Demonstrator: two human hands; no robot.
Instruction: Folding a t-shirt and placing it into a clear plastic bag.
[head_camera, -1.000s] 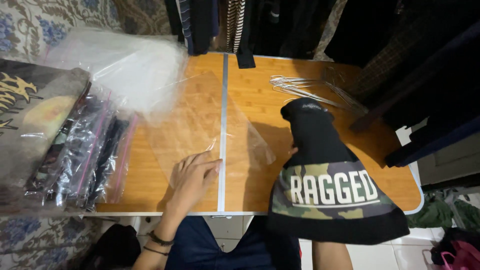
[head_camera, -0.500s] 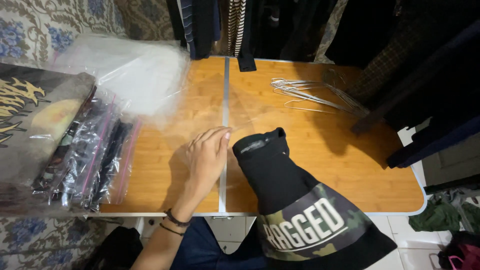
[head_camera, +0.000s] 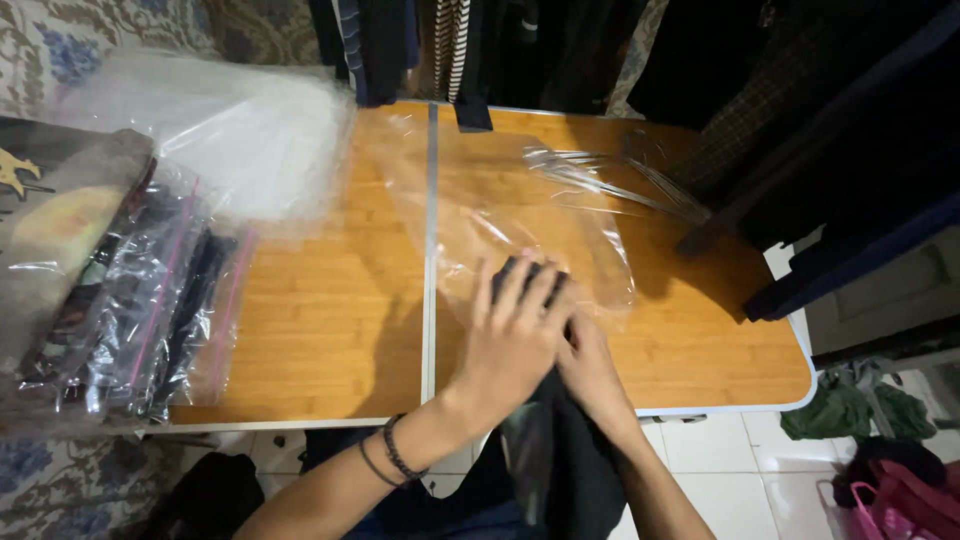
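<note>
Closest to you, your left hand lies flat with its fingers spread over a dark folded garment, pressing it down at the near edge of the wooden table. Your right hand sits just beside it, partly under the left, and seems closed on the cloth, though the left hand hides most of its fingers. The garment is black and soft; its lower part hangs off the table edge toward your lap, and its tip pokes out dark between your left fingers, at the mouth of a clear plastic bag. That bag lies flat and wrinkled on the tabletop just beyond your hands, across the table's middle seam.

To your left, a stack of bagged clothes crowds the left edge, with a loose pile of clear bags behind it. Bare wood shows between that stack and your hands. Farther right, wire hangers rest near the far edge, and dark hanging clothes close off the back.
</note>
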